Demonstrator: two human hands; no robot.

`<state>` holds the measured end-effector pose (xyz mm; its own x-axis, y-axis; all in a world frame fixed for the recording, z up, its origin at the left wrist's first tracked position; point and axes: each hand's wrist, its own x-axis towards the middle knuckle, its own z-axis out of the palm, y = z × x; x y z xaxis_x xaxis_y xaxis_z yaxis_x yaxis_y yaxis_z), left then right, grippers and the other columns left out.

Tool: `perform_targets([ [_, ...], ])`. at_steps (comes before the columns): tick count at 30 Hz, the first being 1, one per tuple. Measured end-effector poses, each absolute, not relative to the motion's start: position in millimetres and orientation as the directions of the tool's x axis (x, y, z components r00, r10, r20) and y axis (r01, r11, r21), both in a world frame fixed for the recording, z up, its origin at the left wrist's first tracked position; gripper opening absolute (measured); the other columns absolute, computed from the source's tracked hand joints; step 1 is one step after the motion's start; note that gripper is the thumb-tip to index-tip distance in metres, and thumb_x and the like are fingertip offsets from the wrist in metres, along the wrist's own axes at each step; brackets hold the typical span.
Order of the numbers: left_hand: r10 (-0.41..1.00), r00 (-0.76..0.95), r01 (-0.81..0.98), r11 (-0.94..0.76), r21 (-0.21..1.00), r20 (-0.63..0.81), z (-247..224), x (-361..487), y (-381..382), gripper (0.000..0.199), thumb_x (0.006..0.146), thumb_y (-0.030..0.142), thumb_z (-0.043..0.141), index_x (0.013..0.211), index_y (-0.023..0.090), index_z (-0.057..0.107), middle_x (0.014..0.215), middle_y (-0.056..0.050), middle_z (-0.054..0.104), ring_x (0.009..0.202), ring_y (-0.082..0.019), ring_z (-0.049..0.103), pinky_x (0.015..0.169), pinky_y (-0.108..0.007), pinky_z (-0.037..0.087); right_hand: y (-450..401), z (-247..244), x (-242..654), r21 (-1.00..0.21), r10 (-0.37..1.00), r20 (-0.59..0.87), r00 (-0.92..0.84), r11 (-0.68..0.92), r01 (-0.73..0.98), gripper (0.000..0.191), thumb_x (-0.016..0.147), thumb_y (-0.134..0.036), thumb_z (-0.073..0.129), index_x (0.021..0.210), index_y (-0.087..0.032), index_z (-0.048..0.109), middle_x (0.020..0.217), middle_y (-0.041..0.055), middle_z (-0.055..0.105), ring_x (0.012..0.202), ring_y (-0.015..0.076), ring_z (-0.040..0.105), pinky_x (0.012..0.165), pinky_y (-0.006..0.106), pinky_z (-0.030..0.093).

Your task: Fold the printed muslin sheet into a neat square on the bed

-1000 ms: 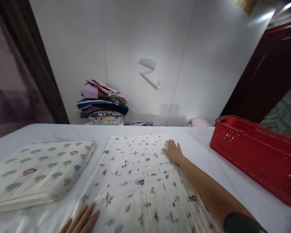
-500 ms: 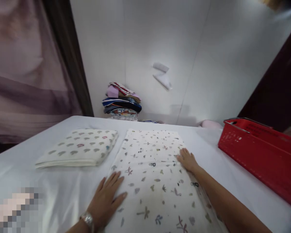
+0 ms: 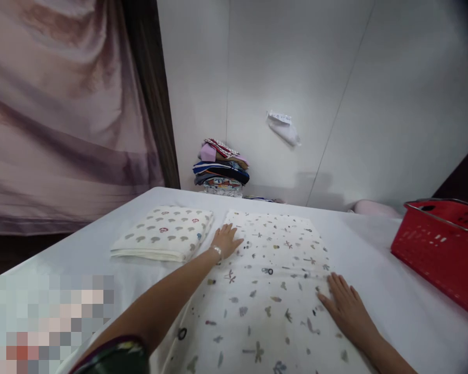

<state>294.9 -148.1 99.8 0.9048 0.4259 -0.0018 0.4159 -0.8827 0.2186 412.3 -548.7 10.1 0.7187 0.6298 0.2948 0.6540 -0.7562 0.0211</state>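
Note:
A long white printed cloth (image 3: 269, 301) with small plant and animal motifs lies flat on the white-covered table, a fold line crossing it partway up. My left hand (image 3: 225, 241), a bracelet at its wrist, rests with spread fingers on the cloth's left edge, towards the far end. Lower down, my right hand (image 3: 345, 306) lies flat on the right edge, fingers stretched. Neither hand grips anything. Just left of my left hand sits a folded cream cloth (image 3: 167, 231) with a mushroom print, stacked in a neat rectangle.
A red plastic basket (image 3: 440, 254) with a metal handle stands on the table's right side. Behind the table, a pile of folded clothes (image 3: 222, 169) rests against the white wall. A pinkish curtain (image 3: 62, 119) hangs on the left.
My left hand has moved forward along the cloth's left edge, away from me. My right hand has come back nearer along the right edge. The view has turned somewhat left.

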Motion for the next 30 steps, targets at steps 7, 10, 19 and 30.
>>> perform_targets([
  [7,0.563,0.824,0.561,-0.798,0.22,-0.058,71.3,358.3,-92.3,0.076,0.08,0.063,0.021,0.139,0.015,0.027,0.149,-0.01,0.014,0.136,-0.031,0.01,0.107,-0.052,0.008,-557.9,-4.1,416.9,0.021,0.647,0.263,0.716,-0.745,0.666,0.068,0.083,-0.06,0.031,0.135,-0.018,0.039,0.142,0.0072,0.032,0.133,0.0277,0.023,0.104,0.049,0.028],
  [10,0.585,0.808,0.583,-0.781,0.224,-0.066,62.2,360.4,-78.5,0.076,0.08,0.065,0.017,0.14,0.018,0.024,0.15,-0.008,0.011,0.136,-0.03,0.008,0.107,-0.052,0.007,-557.7,-1.5,414.7,0.014,0.639,0.263,0.723,-0.752,0.659,0.068,0.082,-0.059,0.033,0.138,-0.02,0.034,0.143,0.0058,0.031,0.133,0.0276,0.022,0.104,0.049,0.028],
  [19,0.513,0.848,0.53,-0.808,0.257,-0.133,102.2,343.1,-91.8,0.071,0.082,0.064,0.018,0.139,0.023,0.026,0.15,-0.008,0.014,0.135,-0.029,0.013,0.105,-0.049,0.016,-544.1,31.6,404.1,-0.002,0.605,0.108,0.789,-0.793,0.609,0.059,0.087,-0.055,0.027,0.138,-0.026,0.033,0.147,0.0053,0.022,0.135,0.0262,0.015,0.104,0.05,0.022],
  [30,0.389,0.92,0.393,-0.911,0.127,-0.057,73.6,213.0,-151.7,0.072,0.082,0.06,0.022,0.141,0.018,0.023,0.149,-0.005,0.014,0.137,-0.025,0.009,0.108,-0.047,0.012,-547.3,77.9,357.9,-0.086,0.684,-0.021,0.73,-0.728,0.68,0.069,0.087,-0.061,0.019,0.142,-0.02,0.022,0.149,0.0069,0.015,0.137,0.0245,0.007,0.108,0.047,0.006],
])
